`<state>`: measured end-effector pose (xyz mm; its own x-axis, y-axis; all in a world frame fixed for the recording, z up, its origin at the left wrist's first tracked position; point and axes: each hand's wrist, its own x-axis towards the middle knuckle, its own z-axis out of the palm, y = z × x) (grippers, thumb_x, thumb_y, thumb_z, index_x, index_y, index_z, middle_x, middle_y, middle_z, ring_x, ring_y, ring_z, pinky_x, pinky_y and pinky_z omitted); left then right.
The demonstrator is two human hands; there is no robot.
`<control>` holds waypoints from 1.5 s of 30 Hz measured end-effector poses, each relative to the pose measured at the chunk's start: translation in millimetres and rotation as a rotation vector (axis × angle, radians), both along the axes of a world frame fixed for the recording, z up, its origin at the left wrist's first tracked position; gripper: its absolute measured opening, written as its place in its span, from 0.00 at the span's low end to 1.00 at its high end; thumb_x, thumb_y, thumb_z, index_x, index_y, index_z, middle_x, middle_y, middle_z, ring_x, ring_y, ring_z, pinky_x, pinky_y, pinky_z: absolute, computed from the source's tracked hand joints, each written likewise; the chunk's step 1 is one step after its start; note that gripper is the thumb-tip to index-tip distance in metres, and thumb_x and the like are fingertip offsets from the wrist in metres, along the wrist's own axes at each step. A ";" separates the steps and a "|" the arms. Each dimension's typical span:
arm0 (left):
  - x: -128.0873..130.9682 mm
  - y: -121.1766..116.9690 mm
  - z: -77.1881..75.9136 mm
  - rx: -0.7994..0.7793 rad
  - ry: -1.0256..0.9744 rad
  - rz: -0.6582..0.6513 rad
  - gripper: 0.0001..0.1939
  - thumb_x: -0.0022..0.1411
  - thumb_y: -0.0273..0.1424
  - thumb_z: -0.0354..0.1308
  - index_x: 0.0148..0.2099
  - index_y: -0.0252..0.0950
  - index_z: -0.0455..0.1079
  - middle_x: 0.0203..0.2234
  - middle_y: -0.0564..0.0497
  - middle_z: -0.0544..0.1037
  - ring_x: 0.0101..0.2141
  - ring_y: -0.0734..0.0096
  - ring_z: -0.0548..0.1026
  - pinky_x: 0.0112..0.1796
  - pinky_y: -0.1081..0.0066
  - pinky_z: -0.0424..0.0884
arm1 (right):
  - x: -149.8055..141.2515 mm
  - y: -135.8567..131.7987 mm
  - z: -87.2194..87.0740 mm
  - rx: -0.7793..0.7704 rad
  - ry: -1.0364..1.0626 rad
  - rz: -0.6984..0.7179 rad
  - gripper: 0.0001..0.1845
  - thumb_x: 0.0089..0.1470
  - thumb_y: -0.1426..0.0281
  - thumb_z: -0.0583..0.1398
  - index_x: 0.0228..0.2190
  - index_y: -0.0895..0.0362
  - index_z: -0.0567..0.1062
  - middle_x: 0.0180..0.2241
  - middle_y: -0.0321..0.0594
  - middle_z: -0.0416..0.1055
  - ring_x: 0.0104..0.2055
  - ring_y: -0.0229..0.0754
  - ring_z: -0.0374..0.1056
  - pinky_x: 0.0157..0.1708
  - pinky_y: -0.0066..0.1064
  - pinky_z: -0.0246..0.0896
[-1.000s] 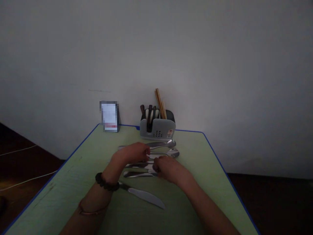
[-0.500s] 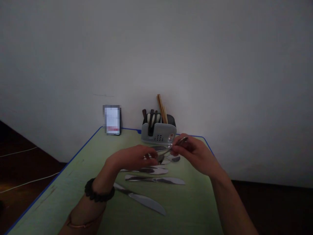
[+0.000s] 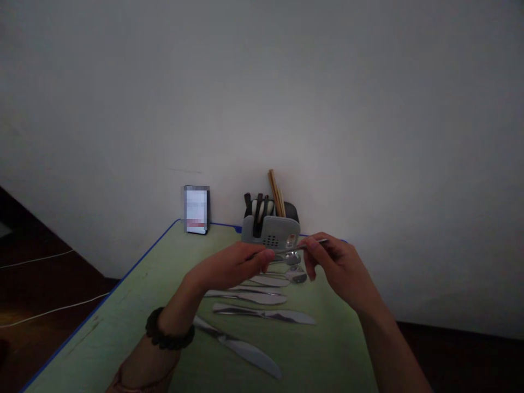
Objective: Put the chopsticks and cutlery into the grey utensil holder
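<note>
Both hands hold one metal utensil [image 3: 295,248] level above the green table [image 3: 123,322]. My left hand [image 3: 229,266] pinches its left end and my right hand [image 3: 335,265] grips its thin handle end; the light is too dim to name the utensil. Below them lie spoons [image 3: 292,267] and several table knives in a row, among them a knife [image 3: 264,315] in the middle and another knife [image 3: 241,347] nearest me. A grey cutlery holder [image 3: 270,232] with chopsticks and dark handles stands just behind the hands.
A small card stand [image 3: 196,210] sits at the table's far left corner by the white wall. The table has a blue rim. Dark floor with a pale cable [image 3: 53,311] lies to the left.
Both hands rose from the cutlery row with one utensil. The right hand went up and right along it, and the left hand took hold of its other end. The view shifted slightly.
</note>
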<state>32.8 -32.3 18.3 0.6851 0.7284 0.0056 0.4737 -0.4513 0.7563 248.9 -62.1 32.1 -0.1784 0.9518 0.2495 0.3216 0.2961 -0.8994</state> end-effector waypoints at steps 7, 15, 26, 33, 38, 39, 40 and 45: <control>2.8 -0.2 0.5 0.052 0.058 0.012 0.22 0.67 0.42 0.39 0.27 0.35 0.61 0.20 0.57 0.63 0.22 0.77 0.60 0.26 0.76 0.57 | 6.0 1.4 2.0 -0.099 -0.097 0.025 0.16 0.52 0.56 0.57 0.27 0.57 0.71 0.14 0.27 0.59 0.14 0.29 0.53 0.14 0.23 0.51; -0.6 1.5 0.0 0.071 0.051 0.018 0.17 0.67 0.39 0.43 0.34 0.35 0.68 0.23 0.55 0.70 0.25 0.76 0.66 0.27 0.77 0.60 | 6.9 0.8 -0.7 -0.045 -0.306 0.127 0.16 0.56 0.58 0.54 0.28 0.57 0.74 0.22 0.33 0.66 0.21 0.32 0.56 0.19 0.25 0.50; 1.0 -0.8 2.9 0.189 0.083 0.049 0.21 0.66 0.41 0.44 0.27 0.34 0.64 0.18 0.57 0.64 0.21 0.78 0.59 0.24 0.76 0.53 | 2.8 1.1 -6.0 -0.040 -0.344 0.122 0.20 0.56 0.56 0.54 0.28 0.57 0.75 0.22 0.34 0.68 0.23 0.34 0.59 0.21 0.25 0.51; 1.0 6.6 -7.4 0.167 0.193 0.053 0.20 0.67 0.42 0.42 0.35 0.35 0.69 0.24 0.53 0.73 0.26 0.73 0.68 0.28 0.74 0.60 | 7.1 4.9 -6.0 0.038 -0.478 0.095 0.21 0.58 0.56 0.51 0.27 0.58 0.74 0.22 0.35 0.68 0.23 0.35 0.59 0.22 0.26 0.51; -10.1 22.1 -33.7 0.188 0.431 0.125 0.16 0.65 0.36 0.45 0.40 0.36 0.72 0.32 0.46 0.77 0.33 0.65 0.73 0.35 0.70 0.65 | 16.7 10.0 -11.9 0.116 -0.670 -0.005 0.22 0.60 0.58 0.49 0.22 0.57 0.72 0.19 0.35 0.67 0.22 0.36 0.59 0.23 0.27 0.48; -12.4 24.8 -39.1 0.194 0.458 0.143 0.15 0.64 0.35 0.46 0.41 0.35 0.72 0.36 0.45 0.77 0.36 0.64 0.73 0.37 0.69 0.65 | 17.9 10.3 -12.7 0.116 -0.705 -0.023 0.22 0.60 0.59 0.49 0.22 0.57 0.72 0.19 0.36 0.68 0.22 0.36 0.59 0.23 0.27 0.48; -14.3 27.1 -44.2 0.200 0.482 0.152 0.14 0.63 0.35 0.48 0.43 0.35 0.72 0.39 0.45 0.76 0.39 0.62 0.73 0.40 0.68 0.66 | 18.8 10.6 -13.3 0.108 -0.738 -0.034 0.22 0.60 0.59 0.49 0.23 0.57 0.73 0.20 0.36 0.69 0.22 0.37 0.61 0.23 0.27 0.48; -14.5 32.0 -63.0 0.225 0.580 0.052 0.22 0.53 0.32 0.61 0.52 0.40 0.69 0.51 0.46 0.71 0.50 0.56 0.67 0.50 0.63 0.63 | 19.6 11.8 -17.2 -0.008 -0.906 -0.047 0.19 0.60 0.63 0.50 0.27 0.57 0.76 0.25 0.42 0.75 0.27 0.41 0.67 0.28 0.28 0.52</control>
